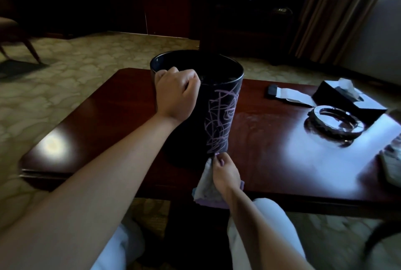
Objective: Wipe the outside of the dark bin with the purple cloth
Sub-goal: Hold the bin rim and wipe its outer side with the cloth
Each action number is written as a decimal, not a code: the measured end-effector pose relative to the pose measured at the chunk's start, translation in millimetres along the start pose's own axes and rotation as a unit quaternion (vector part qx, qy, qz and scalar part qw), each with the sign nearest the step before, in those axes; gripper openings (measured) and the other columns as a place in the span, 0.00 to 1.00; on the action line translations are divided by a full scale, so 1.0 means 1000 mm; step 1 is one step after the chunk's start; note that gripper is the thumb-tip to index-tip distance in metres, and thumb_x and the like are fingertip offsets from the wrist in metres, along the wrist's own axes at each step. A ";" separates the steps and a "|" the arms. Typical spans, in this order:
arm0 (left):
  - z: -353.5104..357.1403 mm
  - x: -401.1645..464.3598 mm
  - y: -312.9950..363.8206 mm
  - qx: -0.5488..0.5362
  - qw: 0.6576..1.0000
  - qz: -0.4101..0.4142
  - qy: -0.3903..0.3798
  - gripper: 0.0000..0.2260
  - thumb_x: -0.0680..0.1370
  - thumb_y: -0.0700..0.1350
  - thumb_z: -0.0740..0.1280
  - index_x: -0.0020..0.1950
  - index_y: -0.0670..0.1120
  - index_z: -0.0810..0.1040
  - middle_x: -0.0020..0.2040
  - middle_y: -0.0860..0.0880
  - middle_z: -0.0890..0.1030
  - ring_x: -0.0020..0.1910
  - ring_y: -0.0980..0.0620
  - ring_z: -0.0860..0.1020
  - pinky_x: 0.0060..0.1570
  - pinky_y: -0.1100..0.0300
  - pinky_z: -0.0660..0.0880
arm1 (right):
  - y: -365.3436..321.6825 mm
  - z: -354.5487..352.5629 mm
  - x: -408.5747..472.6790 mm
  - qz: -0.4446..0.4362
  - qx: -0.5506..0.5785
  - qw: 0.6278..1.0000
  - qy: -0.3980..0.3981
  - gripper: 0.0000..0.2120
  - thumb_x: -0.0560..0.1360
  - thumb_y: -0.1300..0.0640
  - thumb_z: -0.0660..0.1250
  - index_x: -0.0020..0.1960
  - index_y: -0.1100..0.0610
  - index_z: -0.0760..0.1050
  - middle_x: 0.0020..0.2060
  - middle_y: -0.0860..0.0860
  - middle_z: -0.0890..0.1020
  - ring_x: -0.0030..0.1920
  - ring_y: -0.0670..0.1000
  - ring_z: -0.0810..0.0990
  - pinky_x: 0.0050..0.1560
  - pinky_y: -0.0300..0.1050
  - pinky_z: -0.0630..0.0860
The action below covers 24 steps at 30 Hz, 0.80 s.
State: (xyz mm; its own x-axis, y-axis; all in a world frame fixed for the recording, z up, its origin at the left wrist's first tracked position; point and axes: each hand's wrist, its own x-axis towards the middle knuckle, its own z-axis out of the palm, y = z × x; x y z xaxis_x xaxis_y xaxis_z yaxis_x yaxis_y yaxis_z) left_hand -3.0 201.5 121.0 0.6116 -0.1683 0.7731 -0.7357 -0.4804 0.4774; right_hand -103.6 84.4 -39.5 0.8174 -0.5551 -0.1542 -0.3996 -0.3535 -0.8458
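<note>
The dark bin (219, 93) stands upright on a glossy reddish-brown table (108, 113), with pale purple scribbles across its near right side. My left hand (175, 93) grips the bin's rim on the near left, fingers curled over the edge. My right hand (225, 172) holds the purple cloth (206, 189) at the foot of the bin, fingertips touching the lowest scribbles. The cloth hangs down past the table's front edge, pale on top and purple along its lower fold.
To the right on the table lie a round glass ashtray (334, 122), a black tissue box (347, 98) and a dark remote on white paper (288, 95). Patterned carpet surrounds the table; a chair leg (32, 49) stands far left and curtains (336, 9) hang at the back right.
</note>
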 end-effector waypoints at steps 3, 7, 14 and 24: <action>0.000 0.000 0.001 0.000 1.000 -0.003 0.002 0.18 0.71 0.48 0.51 0.28 0.41 0.73 0.22 0.54 0.63 0.30 0.54 0.68 0.45 0.60 0.59 | 0.004 0.000 0.001 -0.011 0.020 0.999 -0.023 0.11 0.78 0.45 0.59 0.42 0.49 0.73 0.36 0.46 0.80 0.42 0.48 0.79 0.49 0.52 0.76; 0.000 -0.001 0.001 -0.001 1.000 -0.006 0.005 0.18 0.71 0.48 0.51 0.27 0.42 0.72 0.21 0.54 0.63 0.30 0.54 0.68 0.46 0.60 0.59 | 0.001 0.003 -0.001 0.021 0.030 0.999 0.034 0.10 0.78 0.44 0.60 0.51 0.51 0.69 0.40 0.46 0.78 0.45 0.51 0.78 0.45 0.46 0.70; 0.001 0.000 0.002 0.001 1.000 -0.005 0.002 0.17 0.71 0.48 0.52 0.26 0.42 0.69 0.21 0.54 0.62 0.30 0.53 0.67 0.46 0.59 0.60 | -0.005 0.005 -0.006 0.023 0.008 0.999 0.049 0.10 0.80 0.45 0.58 0.52 0.51 0.70 0.38 0.45 0.77 0.45 0.51 0.77 0.44 0.43 0.66; 0.000 -0.001 0.002 0.008 1.000 -0.003 0.005 0.16 0.71 0.47 0.52 0.26 0.43 0.68 0.21 0.55 0.61 0.28 0.56 0.66 0.45 0.59 0.59 | -0.013 0.010 -0.007 0.044 0.145 0.982 0.109 0.09 0.80 0.47 0.59 0.48 0.51 0.74 0.37 0.44 0.79 0.41 0.45 0.77 0.44 0.41 0.70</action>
State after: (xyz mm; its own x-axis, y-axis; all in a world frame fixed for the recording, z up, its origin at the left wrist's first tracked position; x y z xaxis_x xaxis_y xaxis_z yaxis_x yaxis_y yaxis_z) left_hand -4.5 200.8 121.2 0.6129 -0.1577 0.7743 -0.7275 -0.4950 0.4750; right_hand -99.8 100.3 -32.3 0.6634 -0.7336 -0.1474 -0.3038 -0.0842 -0.9490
